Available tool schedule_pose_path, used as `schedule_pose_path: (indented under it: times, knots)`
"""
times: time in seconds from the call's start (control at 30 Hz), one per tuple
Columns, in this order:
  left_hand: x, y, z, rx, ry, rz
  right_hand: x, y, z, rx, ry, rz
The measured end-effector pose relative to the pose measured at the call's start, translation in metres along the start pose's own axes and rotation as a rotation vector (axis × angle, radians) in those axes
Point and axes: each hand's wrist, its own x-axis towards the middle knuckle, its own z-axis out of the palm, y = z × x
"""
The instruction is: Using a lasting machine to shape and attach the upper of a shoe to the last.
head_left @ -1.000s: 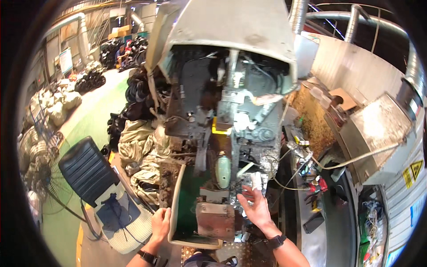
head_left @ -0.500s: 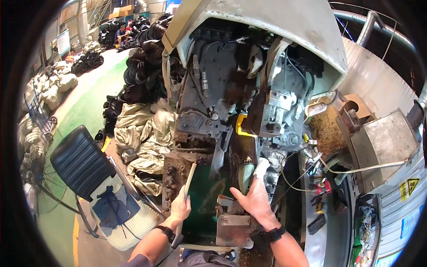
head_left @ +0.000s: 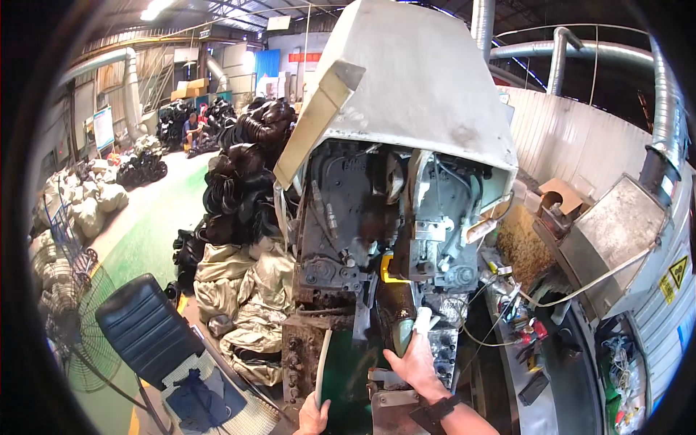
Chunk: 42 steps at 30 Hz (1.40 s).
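A large grey machine (head_left: 377, 217) under a pale tilted hood (head_left: 413, 80) fills the middle of the view. My right hand (head_left: 412, 362) is wrapped around a pale green upright handle (head_left: 403, 335) low on the machine's front. At the bottom edge, my left hand (head_left: 313, 417) grips the rim of a white-edged green tray (head_left: 322, 366), which stands against the machine. A dark strap sits on my right wrist.
A dark padded chair (head_left: 141, 330) stands at the lower left beside crumpled sacks (head_left: 246, 290). Black bundles (head_left: 243, 167) pile up behind them on a green floor. A cluttered bench (head_left: 536, 341) with cables and tools runs along the right. People sit far off at the back left.
The view has tilted up and closer to the machine. My right hand went from open in the air to closing on the green handle. My left hand stayed on the tray rim.
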Motion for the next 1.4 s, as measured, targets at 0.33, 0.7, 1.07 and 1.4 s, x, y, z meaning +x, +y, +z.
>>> schedule_pose_path:
  times: [0.33,0.7,1.07,1.4]
  knots:
    - [0.096,0.188,-0.063,-0.828,0.061,0.098,-0.031,-0.034,-0.055,0.815,-0.134,0.302]
    - [0.042,0.324,-0.013,-1.271,-0.523,0.032,-0.225,0.024,-0.114,0.204,0.198,-0.124]
    - [-0.067,0.329,0.188,-0.659,-1.251,-0.355,-0.377,0.147,-0.174,1.528,1.035,0.797]
    - [-0.134,0.308,0.298,0.044,-1.269,0.353,-0.74,0.458,-0.327,1.114,1.782,0.928]
